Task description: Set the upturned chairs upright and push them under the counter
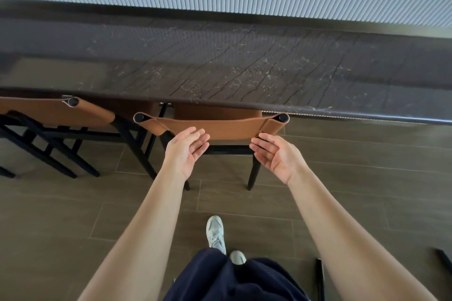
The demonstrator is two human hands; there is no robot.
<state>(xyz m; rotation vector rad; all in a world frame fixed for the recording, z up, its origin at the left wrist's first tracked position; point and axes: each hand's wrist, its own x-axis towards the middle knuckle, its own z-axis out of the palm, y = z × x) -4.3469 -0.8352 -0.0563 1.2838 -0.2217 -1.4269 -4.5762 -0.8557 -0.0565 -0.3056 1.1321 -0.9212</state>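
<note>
A chair with a tan leather backrest (230, 128) and black legs stands upright, its seat tucked under the dark marble counter (220, 63). My left hand (187, 151) and my right hand (274, 154) hover just in front of the backrest, palms facing each other, fingers straight and relaxed, holding nothing. A second upright chair (56, 112) of the same kind stands at the left, also partly under the counter.
Dark legs of another piece of furniture (320, 278) show at the bottom right on the brown tiled floor. My feet in light sneakers (215, 232) stand behind the chair. A ribbed grey wall runs behind the counter.
</note>
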